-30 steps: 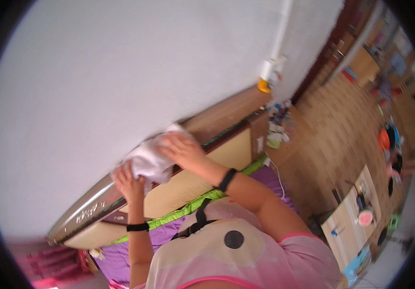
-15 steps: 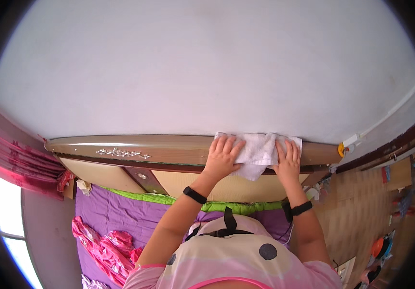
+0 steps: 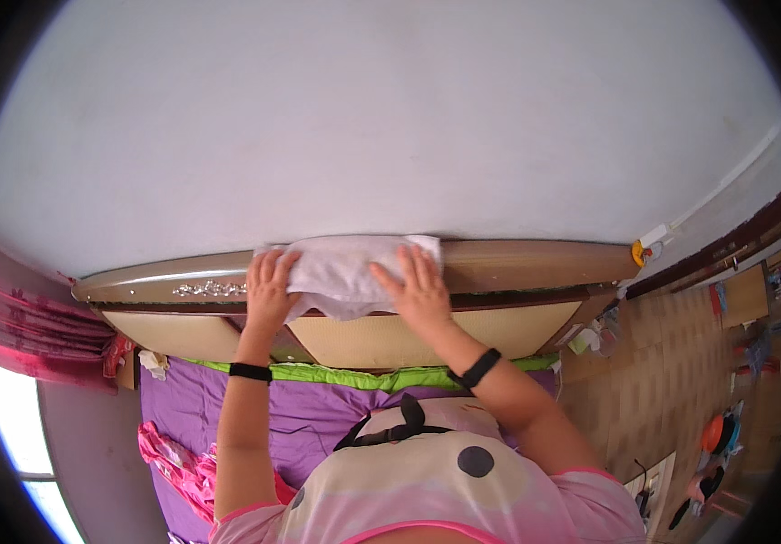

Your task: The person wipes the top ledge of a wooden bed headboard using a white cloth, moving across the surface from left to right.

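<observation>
A pale, whitish cloth (image 3: pixel 341 272) lies over the top rail of the headboard (image 3: pixel 536 263), with its lower edge hanging down the front. My left hand (image 3: pixel 270 286) rests on the cloth's left end, fingers extended over the rail and thumb toward the cloth. On its right part, my right hand (image 3: pixel 418 286) lies flat with fingers spread. Both hands press the cloth against the rail rather than closing round it. Silvery carved trim (image 3: pixel 209 289) shows just left of my left hand.
Below the headboard is a bed with a purple sheet (image 3: pixel 191 390), a green edge (image 3: pixel 354 374) and bunched pink fabric (image 3: pixel 177 462). A pink curtain (image 3: pixel 41 331) hangs at left. A yellow object (image 3: pixel 637 253) sits at the rail's right end. Assorted items lie on the floor at right.
Both hands and the cloth have moved left along the headboard rail, from near its right end to around its middle. The cloth is spread wider between my hands.
</observation>
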Demonstrator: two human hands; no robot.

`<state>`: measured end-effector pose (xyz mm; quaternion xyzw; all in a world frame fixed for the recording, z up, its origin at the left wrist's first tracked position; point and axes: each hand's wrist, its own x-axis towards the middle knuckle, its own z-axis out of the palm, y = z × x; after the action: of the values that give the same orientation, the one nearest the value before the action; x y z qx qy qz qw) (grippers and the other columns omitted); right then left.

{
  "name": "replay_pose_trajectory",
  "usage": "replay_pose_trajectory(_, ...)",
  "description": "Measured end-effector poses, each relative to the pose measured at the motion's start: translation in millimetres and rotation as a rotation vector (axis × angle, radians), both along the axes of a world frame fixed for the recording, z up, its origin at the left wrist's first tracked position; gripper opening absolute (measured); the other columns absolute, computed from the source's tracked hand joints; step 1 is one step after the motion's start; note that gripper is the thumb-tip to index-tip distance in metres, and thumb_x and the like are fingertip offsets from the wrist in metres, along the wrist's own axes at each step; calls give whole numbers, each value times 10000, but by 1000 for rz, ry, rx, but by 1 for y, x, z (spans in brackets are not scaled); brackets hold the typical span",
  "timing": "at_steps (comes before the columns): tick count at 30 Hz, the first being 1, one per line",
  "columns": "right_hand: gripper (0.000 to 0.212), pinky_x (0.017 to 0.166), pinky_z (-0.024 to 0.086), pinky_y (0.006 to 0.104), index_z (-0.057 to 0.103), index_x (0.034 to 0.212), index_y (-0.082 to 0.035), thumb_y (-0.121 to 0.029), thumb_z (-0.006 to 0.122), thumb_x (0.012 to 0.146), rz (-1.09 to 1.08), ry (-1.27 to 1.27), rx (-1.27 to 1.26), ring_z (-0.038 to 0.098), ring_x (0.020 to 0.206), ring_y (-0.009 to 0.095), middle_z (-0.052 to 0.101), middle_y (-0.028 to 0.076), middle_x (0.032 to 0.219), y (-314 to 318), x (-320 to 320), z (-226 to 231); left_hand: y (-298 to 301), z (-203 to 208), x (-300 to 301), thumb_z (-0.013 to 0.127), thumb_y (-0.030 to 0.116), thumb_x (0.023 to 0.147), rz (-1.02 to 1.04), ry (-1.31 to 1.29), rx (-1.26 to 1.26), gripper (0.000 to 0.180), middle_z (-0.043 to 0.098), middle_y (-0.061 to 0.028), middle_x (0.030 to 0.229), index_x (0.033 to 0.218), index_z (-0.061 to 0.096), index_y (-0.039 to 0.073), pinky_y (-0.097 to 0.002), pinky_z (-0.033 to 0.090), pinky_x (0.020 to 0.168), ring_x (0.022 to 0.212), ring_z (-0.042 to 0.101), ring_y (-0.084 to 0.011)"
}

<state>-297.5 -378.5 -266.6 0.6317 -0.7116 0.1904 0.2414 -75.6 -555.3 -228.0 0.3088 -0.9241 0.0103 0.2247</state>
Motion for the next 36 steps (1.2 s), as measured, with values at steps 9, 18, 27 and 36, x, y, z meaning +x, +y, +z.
replay_pose_trajectory(9, 471, 1046, 369, 437, 529, 1258, -235, -129, 527, 798, 172, -18, -88, 429, 1229, 344, 478, 161, 1290, 3, -7, 6, 14, -22, -6, 735, 196, 653, 197, -49, -213, 694, 460, -130, 1269, 1296, 480, 147, -507, 333, 1039, 1206, 411, -363)
replay_pose_trajectory(18, 182, 901, 450, 321, 604, 934, -130, -221, 571, 780, 110, 67, 78, 519, 1054, 147, 568, -7, 1110, 122, -88, -66, 117, -148, -64, 512, 124, 814, -45, -118, -73, 421, 484, -140, 1266, 1234, 523, 98, -499, 321, 1052, 1179, 448, -363)
replay_pose_trajectory(27, 219, 913, 463, 389, 607, 996, -92, -118, 538, 790, -352, -241, 159, 560, 1065, 237, 585, 43, 1123, 233, -195, -63, 220, -102, -200, 641, 280, 755, -305, -265, 164, 592, 454, -139, 1306, 1306, 485, 134, -572, 321, 1008, 1192, 417, -405)
replay_pose_trajectory(36, 330, 1067, 320, 440, 590, 1047, -56, -97, 618, 720, -480, -405, 151, 485, 1163, 330, 565, 116, 1170, 276, -251, -54, 266, -121, -298, 551, 215, 818, -469, -254, -110, 429, 523, -82, 1188, 1243, 534, 158, -560, 423, 875, 1110, 472, -344)
